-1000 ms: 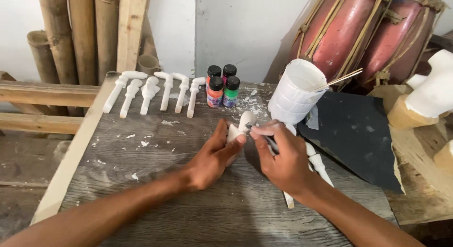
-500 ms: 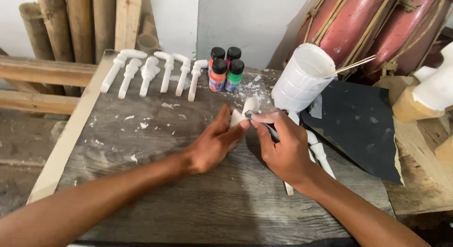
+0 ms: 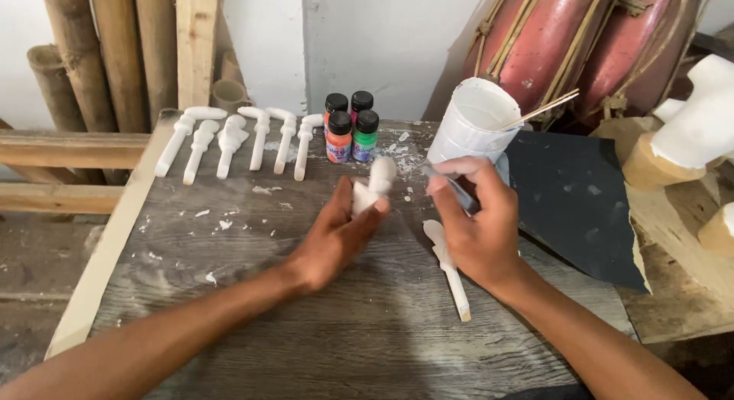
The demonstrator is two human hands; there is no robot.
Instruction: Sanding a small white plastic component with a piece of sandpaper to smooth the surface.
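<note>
Table near edge, 6 to 8 o'clock of hands: bare wood, open passage. At 10 to 11 o'clock: row of 6 white carved pieces blocks far edge. At 12 o'clock: 4 paint bottles just behind left hand. At 1 o'clock: white cup with sticks, close to right hand. At 3 o'clock: dark sandpaper sheet, flat, passable. White piece lies under right hand.

The grey weathered wooden counter looks rough and grainy; the small white carved piece looks matt and chalky; the dark sandpaper sheet looks gritty.
</note>
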